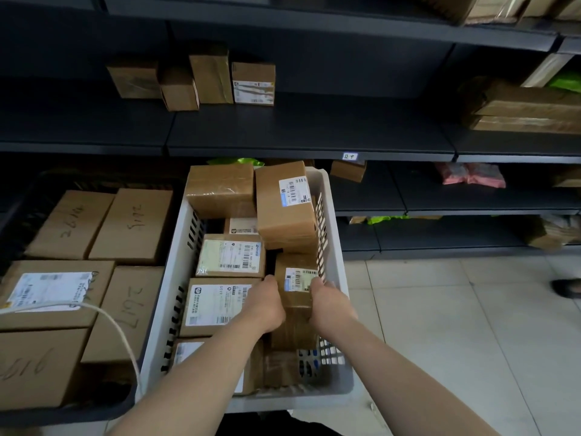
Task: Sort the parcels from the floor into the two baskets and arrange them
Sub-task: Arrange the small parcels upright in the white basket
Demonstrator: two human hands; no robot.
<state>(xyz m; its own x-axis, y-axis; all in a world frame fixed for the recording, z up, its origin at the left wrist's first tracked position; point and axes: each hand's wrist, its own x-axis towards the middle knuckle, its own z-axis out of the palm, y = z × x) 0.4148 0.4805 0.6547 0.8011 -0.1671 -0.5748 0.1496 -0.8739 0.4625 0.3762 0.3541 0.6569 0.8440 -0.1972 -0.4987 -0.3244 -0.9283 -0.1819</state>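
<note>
A white slotted basket [334, 259] stands in front of me, packed with several brown cardboard parcels. My left hand [267, 305] and my right hand [330, 306] grip the two sides of a small upright brown parcel [297, 297] with a white label, at the basket's right wall. A bigger labelled parcel [284, 206] leans above it at the far right corner. To the left, a dark basket [34, 196] holds several flat brown boxes with handwritten numbers.
Dark metal shelving [311, 133] runs across the back with a few small boxes [253, 83] and bagged parcels [471, 176]. Pale tiled floor [456, 325] lies to the right. A white cable [107, 322] crosses the dark basket. A dark shoe [567, 287] shows at the right edge.
</note>
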